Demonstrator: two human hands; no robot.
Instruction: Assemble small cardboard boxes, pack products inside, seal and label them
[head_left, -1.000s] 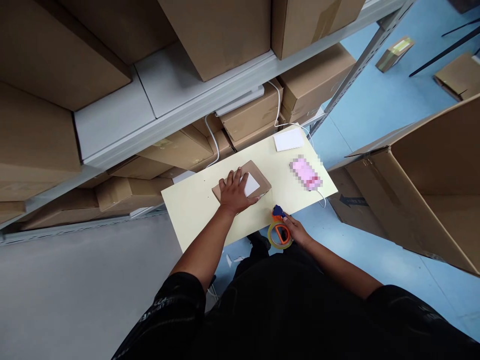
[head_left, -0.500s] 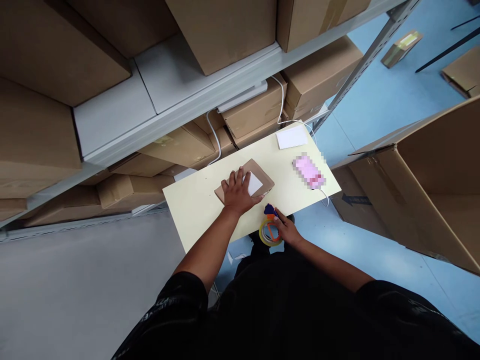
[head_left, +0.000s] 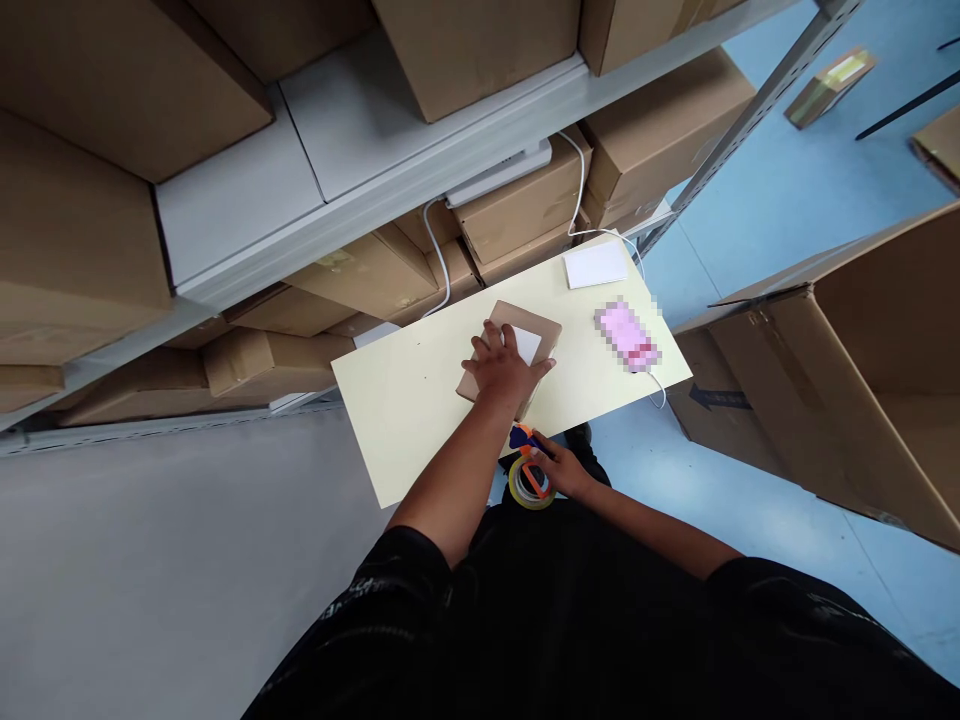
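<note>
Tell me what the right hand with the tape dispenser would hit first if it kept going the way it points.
Probably the small cardboard parcel that the left hand presses on the table. The right hand aims the tape dispenser toward its near edge, though depth is hard to judge.

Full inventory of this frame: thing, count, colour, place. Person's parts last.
small box: 1, brown with white label, on table under left hand
tape dispenser: 1, orange and blue with clear roll, at table's near edge
table: 1, pale yellow, beside the shelf
white card: 1, white, table's far corner
pink item: 1, blurred, table's right side
cable: 1, white, shelf to table
shelf: 1, grey, loaded with brown cartons
big open carton: 1, brown, floor at right
left hand: presses the small box
right hand: grips the tape dispenser
</note>
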